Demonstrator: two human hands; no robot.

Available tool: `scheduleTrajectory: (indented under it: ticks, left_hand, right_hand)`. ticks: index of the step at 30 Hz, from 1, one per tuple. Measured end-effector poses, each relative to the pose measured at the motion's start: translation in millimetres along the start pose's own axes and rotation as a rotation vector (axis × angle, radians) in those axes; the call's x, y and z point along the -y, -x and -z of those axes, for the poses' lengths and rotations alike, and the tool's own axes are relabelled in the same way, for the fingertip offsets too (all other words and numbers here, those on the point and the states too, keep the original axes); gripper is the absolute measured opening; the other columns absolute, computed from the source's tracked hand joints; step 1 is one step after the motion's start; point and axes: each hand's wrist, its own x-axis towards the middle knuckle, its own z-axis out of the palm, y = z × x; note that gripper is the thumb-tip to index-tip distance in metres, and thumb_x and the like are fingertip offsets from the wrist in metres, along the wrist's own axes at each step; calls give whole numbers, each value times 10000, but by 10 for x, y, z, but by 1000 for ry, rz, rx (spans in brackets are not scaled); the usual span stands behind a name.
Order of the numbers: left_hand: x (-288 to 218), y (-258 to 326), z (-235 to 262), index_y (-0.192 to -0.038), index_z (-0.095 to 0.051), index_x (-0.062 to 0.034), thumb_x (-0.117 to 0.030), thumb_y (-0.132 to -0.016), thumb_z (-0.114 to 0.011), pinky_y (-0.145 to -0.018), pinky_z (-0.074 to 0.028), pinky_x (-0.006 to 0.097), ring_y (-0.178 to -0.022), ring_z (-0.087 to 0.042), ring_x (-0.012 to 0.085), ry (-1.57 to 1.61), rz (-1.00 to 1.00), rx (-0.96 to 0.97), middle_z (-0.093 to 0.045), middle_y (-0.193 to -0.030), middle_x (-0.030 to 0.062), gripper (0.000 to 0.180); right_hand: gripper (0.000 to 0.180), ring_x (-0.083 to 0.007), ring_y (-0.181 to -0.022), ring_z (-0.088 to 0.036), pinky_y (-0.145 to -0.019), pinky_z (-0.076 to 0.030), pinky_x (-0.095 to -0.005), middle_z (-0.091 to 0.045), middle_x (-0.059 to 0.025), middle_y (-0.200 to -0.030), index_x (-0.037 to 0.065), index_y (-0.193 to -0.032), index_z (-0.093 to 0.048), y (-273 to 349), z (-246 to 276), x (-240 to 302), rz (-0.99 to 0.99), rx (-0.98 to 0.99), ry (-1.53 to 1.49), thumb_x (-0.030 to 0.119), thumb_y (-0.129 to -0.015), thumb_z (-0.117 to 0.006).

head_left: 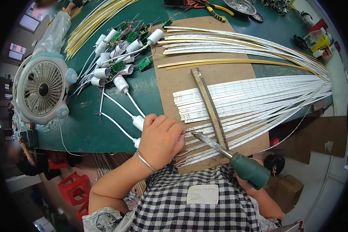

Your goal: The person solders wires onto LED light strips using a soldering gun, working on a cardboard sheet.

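Pressing down, left hand point(161, 138) lies curled on white strip point(220, 133) ends; right hand point(246, 181) grips green-handled soldering iron point(236, 160), tip at strips.

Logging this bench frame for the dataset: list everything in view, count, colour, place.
LED strips: many, white, fanned across the board and off to the right
gold strips: a bundle, yellow, top left
board: one, brown, centre of table
metal bar: one, dull, lying across the strips
white cylinders with cords: a dozen or so, white, top centre-left
small circuit boards: several, green, among the cylinders
fan: one, white and pale blue, left
pliers: yellow handles, top
table: green
stool: red, lower left
left hand: pressing the strip ends
right hand: mostly hidden, gripping a green-handled soldering iron
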Motion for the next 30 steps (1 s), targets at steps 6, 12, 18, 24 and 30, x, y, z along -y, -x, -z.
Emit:
scheduleTrajectory:
  ticks: [6,12,18,24,30]
  left_hand:
    - [12,10,9,-734,-560,-115,-72,-653,-655,-756,-354,359,-728,-514,223,23,-2,-8,-521,-714,23,132]
    - [18,-1,-6,-733,-558,-109,-70,-651,-652,-767,-360,362,-726,-516,225,29,-7,-13,-522,-713,28,131]
    - [22,-1,-2,-736,-557,-104,-66,-650,-647,-771,-361,367,-730,-518,225,36,-14,-1,-524,-717,31,130]
    - [17,-11,7,-736,-555,-103,-64,-648,-645,-778,-358,370,-730,-519,223,32,-23,2,-522,-719,30,132]
    - [25,-13,-6,-729,-551,-106,-69,-647,-648,-788,-351,369,-741,-522,220,31,-25,1,-516,-719,27,132]
  right_hand:
    - [185,-162,-652,-608,-599,-479,-282,-616,-65,-779,3,-958,-623,46,-89,-12,-130,-44,-176,120,-815,-646]
    - [159,-192,-689,-600,-625,-469,-310,-617,-75,-791,15,-930,-638,-18,-65,33,-58,-28,-87,95,-794,-657]
    - [193,-212,-748,-598,-760,-447,-364,-639,-77,-867,45,-944,-651,-35,-54,46,49,-64,89,157,-789,-671]
    - [173,-213,-715,-593,-779,-439,-362,-638,-69,-762,40,-897,-641,-7,-58,-3,-102,-15,-169,205,-851,-620]
    - [265,-189,-718,-589,-792,-430,-343,-632,-52,-719,28,-927,-614,91,-102,-24,-169,-154,-247,289,-890,-589]
